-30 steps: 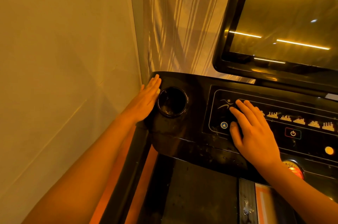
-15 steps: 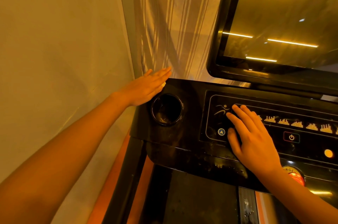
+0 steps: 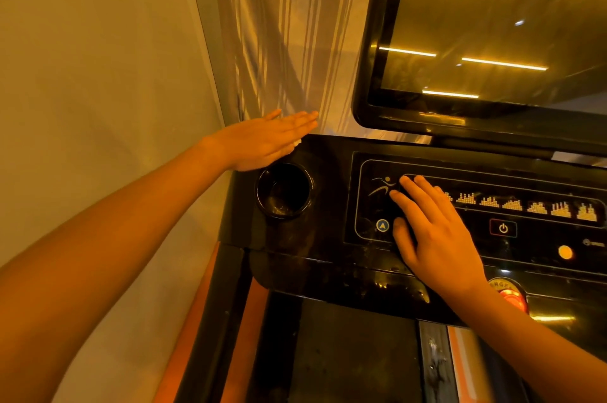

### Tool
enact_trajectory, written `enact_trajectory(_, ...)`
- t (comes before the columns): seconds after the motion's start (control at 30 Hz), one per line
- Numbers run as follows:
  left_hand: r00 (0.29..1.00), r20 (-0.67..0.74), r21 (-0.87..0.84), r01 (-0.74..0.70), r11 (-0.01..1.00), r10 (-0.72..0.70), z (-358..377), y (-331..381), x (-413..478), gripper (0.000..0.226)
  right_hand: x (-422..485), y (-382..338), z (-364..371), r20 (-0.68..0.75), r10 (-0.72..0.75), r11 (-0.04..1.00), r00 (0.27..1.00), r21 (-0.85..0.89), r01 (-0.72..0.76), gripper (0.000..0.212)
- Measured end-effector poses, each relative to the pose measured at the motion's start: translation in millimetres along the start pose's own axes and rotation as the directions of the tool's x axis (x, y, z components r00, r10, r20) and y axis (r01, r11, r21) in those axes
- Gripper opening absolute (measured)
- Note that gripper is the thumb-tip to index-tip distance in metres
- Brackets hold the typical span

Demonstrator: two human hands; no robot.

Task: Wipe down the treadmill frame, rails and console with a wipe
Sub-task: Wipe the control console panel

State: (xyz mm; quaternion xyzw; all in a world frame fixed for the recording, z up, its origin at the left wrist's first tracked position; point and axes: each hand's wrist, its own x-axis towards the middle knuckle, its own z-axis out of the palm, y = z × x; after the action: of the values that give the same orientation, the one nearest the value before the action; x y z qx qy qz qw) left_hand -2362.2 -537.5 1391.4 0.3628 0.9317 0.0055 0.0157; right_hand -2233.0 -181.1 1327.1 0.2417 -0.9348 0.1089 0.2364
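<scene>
Nearest, the right hand (image 3: 437,238) lies flat and empty on the button panel of the console (image 3: 315,238), bracing. Past the cup holder (image 3: 284,190), the left hand (image 3: 262,144), fingers straight, presses a white wipe (image 3: 297,142), barely showing beneath, onto the console's far-left corner. Console wiping seems underway; next, sweep rightward along the far edge, below the screen (image 3: 492,24).

The left hand (image 3: 262,143) is held flat, palm down, fingers (image 3: 295,122) straight and together, the arm (image 3: 115,231) stretched forward. The right hand (image 3: 433,235) is laid palm down, fingers slightly spread.
</scene>
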Motion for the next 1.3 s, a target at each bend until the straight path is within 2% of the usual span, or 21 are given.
enact_trajectory(0.13,0.998,0.032,-0.133,0.064,0.989,-0.061,-6,15,13,0.058,-1,-1,-1,-0.003,-0.002,1.0,1.0,0.001,0.002,0.049)
enact_trajectory(0.23,0.978,0.0,-0.247,0.202,0.948,-0.208,1,36,15,0.061,-1,-1,-1,-0.009,0.002,1.0,1.0,0.007,-0.002,0.049)
enact_trajectory(0.4,0.888,-0.032,-0.193,0.445,0.875,-0.459,10,77,22,0.072,-1,0,0,-0.009,-0.002,1.0,1.0,0.015,0.002,0.049)
enact_trajectory(0.6,0.798,-0.182,-0.121,0.561,0.819,-0.574,35,141,20,0.077,-1,0,-1,-0.009,-0.007,1.0,1.0,0.008,0.008,0.049)
enact_trajectory(0.73,0.777,-0.235,-0.084,0.582,0.809,-0.584,42,149,20,0.075,0,0,-1,-0.012,-0.008,1.0,1.0,0.013,0.008,0.049)
enact_trajectory(0.9,0.711,-0.255,-0.181,0.631,0.754,-0.656,35,156,36,0.075,0,0,-1,-0.007,-0.005,1.0,1.0,0.009,0.005,0.049)
enact_trajectory(1.07,0.745,-0.281,-0.193,0.574,0.796,-0.605,69,204,1,0.076,0,1,0,-0.004,-0.007,1.0,1.0,0.016,0.007,0.049)
enact_trajectory(1.23,0.746,-0.292,-0.252,0.544,0.8,-0.599,68,193,13,0.075,-1,1,0,-0.007,-0.004,1.0,1.0,0.018,0.004,0.049)
enact_trajectory(1.3,0.725,-0.312,-0.267,0.554,0.789,-0.614,71,199,12,0.074,-1,1,0,-0.01,-0.003,1.0,1.0,0.016,0.004,0.049)
